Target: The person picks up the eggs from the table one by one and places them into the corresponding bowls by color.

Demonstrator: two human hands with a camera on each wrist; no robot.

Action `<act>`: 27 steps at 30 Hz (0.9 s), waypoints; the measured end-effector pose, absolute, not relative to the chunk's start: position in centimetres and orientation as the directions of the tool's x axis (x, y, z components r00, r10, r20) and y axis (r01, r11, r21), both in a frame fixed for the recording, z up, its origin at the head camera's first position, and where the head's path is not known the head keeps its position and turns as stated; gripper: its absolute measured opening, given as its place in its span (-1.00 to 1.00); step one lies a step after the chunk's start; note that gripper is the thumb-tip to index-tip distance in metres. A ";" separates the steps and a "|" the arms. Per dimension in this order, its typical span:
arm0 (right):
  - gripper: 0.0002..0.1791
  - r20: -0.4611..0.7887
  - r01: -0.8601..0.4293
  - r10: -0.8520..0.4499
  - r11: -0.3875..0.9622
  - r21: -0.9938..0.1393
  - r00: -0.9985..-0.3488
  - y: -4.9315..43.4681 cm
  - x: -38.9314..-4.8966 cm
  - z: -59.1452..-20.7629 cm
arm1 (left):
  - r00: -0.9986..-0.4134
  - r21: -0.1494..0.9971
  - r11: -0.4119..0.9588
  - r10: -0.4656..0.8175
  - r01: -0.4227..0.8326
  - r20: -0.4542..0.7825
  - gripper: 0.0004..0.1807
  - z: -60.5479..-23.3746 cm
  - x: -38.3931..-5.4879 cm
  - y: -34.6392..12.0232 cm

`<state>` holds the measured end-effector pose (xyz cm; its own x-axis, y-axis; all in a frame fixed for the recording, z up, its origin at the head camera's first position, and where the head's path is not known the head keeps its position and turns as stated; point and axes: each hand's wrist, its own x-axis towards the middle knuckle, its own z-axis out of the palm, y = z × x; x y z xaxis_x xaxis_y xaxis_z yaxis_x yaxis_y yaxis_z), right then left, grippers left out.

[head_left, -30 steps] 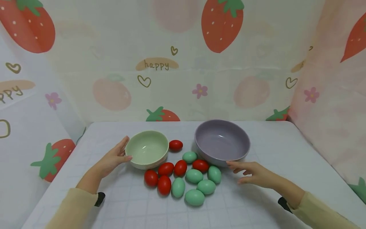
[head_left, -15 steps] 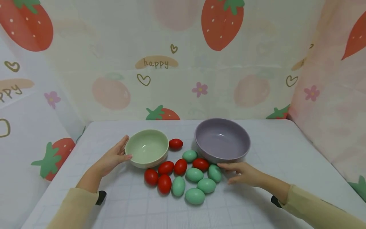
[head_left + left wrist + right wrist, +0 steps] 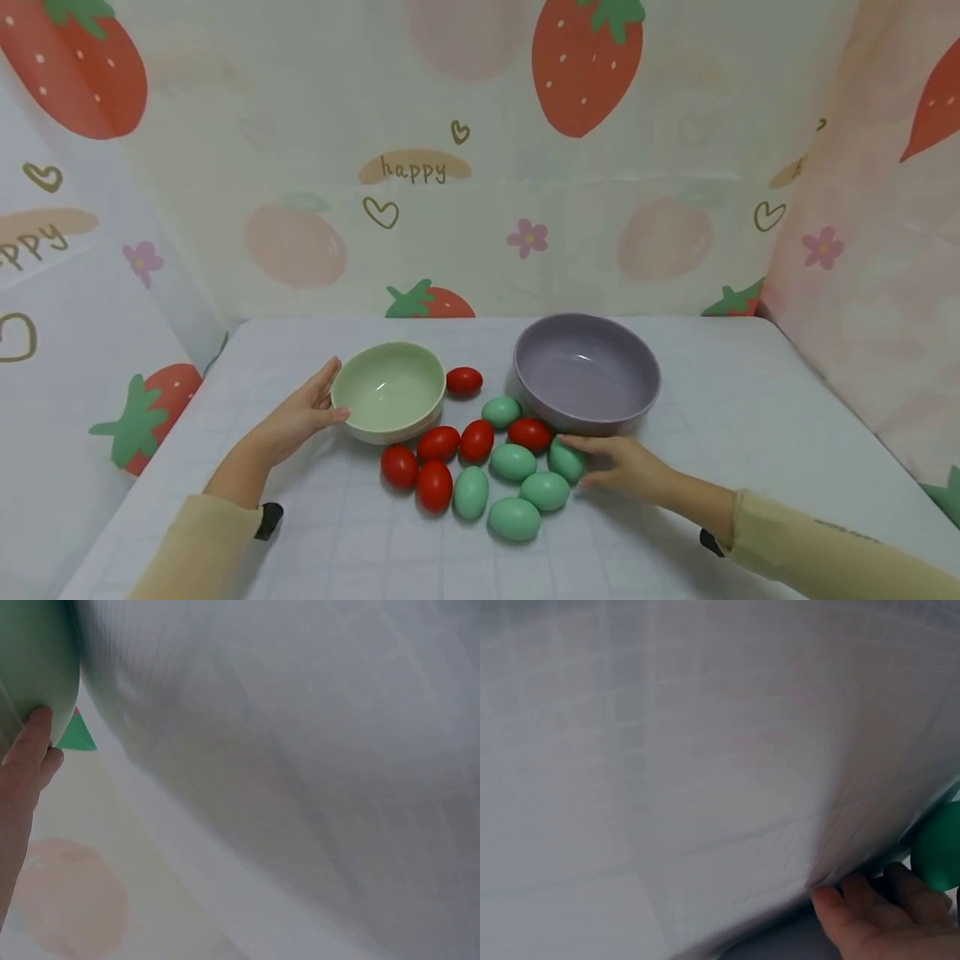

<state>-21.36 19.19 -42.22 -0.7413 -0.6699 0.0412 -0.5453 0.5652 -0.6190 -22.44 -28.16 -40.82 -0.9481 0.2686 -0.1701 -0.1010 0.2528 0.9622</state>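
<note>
My left hand (image 3: 300, 417) is at the left side of a pale green bowl (image 3: 388, 392), its thumb by the rim and its fingers against the outer wall. In the left wrist view, straight fingers (image 3: 34, 739) touch that wall. My right hand (image 3: 626, 471) reaches over a green egg (image 3: 564, 458) in front of the purple bowl (image 3: 585, 375); its index finger overlaps the egg's top and its thumb is apart at the egg's right. The right wrist view shows part of a green egg (image 3: 937, 847) beside the fingers; firm contact cannot be made out.
Several red eggs (image 3: 435, 486) and green eggs (image 3: 514, 518) lie loose in front of and between the two bowls. One red egg (image 3: 465, 382) is close against the pale green bowl's right side. A white checked cloth (image 3: 337, 542) covers the table; strawberry-print curtains (image 3: 480, 233) surround it.
My right hand has moved left from the front of the purple bowl to the nearest green egg, thumb and index finger coming around it. The left hand has stayed at the pale green bowl.
</note>
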 end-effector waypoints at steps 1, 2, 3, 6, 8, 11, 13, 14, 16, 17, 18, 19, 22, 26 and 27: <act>-0.29 0.041 -0.543 -0.663 0.572 -0.615 -0.747 19.1 -21.3 -42.2 | -0.948 0.961 0.256 0.268 -0.103 -0.173 0.03 -40.8 -22.5 -28.1; -0.29 0.044 -0.543 -0.659 0.578 -0.609 -0.751 19.0 -21.3 -42.3 | -0.948 0.960 0.261 0.266 -0.104 -0.176 0.03 -40.8 -22.5 -28.2; -0.30 0.048 -0.544 -0.655 0.583 -0.603 -0.754 18.9 -21.2 -42.3 | -0.948 0.958 0.266 0.264 -0.106 -0.179 0.03 -40.8 -22.5 -28.2; -0.32 0.056 -0.544 -0.640 0.600 -0.587 -0.766 18.5 -21.1 -42.3 | -0.948 0.955 0.275 0.259 -0.109 -0.183 0.04 -40.9 -22.5 -28.2; -0.34 0.060 -0.531 -0.625 0.604 -0.594 -0.778 18.3 -20.9 -42.2 | -0.948 0.954 0.279 0.259 -0.109 -0.184 0.04 -40.9 -22.5 -28.1; -0.37 0.068 -0.522 -0.610 0.609 -0.597 -0.790 18.0 -20.7 -42.1 | -0.947 0.954 0.280 0.263 -0.107 -0.184 0.04 -40.9 -22.4 -28.1; -0.38 0.058 -0.503 -0.602 0.606 -0.616 -0.797 17.9 -20.6 -42.1 | -0.947 0.953 0.282 0.263 -0.107 -0.184 0.04 -40.9 -22.3 -28.1; -0.38 0.054 -0.498 -0.599 0.608 -0.619 -0.799 17.8 -20.6 -42.1 | -0.947 0.953 0.282 0.262 -0.109 -0.186 0.04 -40.9 -22.2 -28.1; -0.39 0.043 -0.487 -0.594 0.613 -0.622 -0.803 17.8 -20.6 -42.1 | -0.948 0.953 0.281 0.259 -0.111 -0.186 0.04 -40.9 -22.0 -28.1; -0.39 0.040 -0.482 -0.590 0.616 -0.623 -0.806 17.8 -20.6 -42.1 | -0.948 0.954 0.280 0.258 -0.110 -0.185 0.04 -40.9 -21.9 -28.2; -0.39 0.036 -0.477 -0.588 0.618 -0.625 -0.808 17.8 -20.6 -42.1 | -0.949 0.954 0.278 0.258 -0.109 -0.183 0.04 -40.9 -21.9 -28.2; -0.39 0.034 -0.474 -0.585 0.621 -0.624 -0.811 17.8 -20.7 -42.1 | -0.949 0.955 0.275 0.258 -0.109 -0.183 0.05 -40.9 -21.9 -28.2; -0.40 0.024 -0.456 -0.575 0.623 -0.636 -0.818 17.9 -20.7 -41.9 | -0.949 0.958 0.267 0.261 -0.107 -0.179 0.05 -41.0 -22.0 -28.1; -0.39 0.011 -0.430 -0.566 0.615 -0.661 -0.825 18.0 -20.5 -41.3 | -0.949 0.960 0.260 0.261 -0.106 -0.176 0.05 -41.0 -22.2 -28.0; -0.39 0.005 -0.422 -0.565 0.609 -0.671 -0.825 18.1 -20.4 -41.1 | -0.949 0.960 0.260 0.260 -0.107 -0.177 0.04 -41.0 -22.2 -28.0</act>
<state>-20.44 18.09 -41.11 -0.8250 -0.5652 0.0053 -0.4217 0.6093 -0.6715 -22.17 -27.98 -40.95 -0.9492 0.2602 -0.1769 -0.1074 0.2602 0.9596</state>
